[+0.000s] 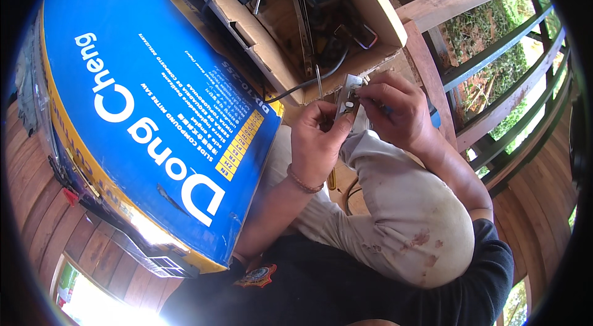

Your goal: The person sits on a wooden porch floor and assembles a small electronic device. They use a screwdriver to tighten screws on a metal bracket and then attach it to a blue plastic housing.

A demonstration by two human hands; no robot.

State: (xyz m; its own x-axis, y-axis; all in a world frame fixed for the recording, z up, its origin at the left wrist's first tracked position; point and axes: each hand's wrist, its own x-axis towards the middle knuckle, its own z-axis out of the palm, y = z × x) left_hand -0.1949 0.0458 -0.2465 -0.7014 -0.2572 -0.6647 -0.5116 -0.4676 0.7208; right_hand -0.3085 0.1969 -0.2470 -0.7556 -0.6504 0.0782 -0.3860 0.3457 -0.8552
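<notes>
Left hand (318,141) is curled around a small metal part (347,99), pinching it; right hand (392,107) grips the part's top with closed fingertips, above a knee (407,215).

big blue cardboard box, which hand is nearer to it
Left. The left hand sits just beside the big blue cardboard box; the right hand is farther off, beyond the small metal part both hold.

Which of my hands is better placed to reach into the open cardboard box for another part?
Probably the right hand. It pinches only the top end of the small metal part and sits nearest the cardboard box rim, while the left hand grips the part from below and steadies it.
</notes>
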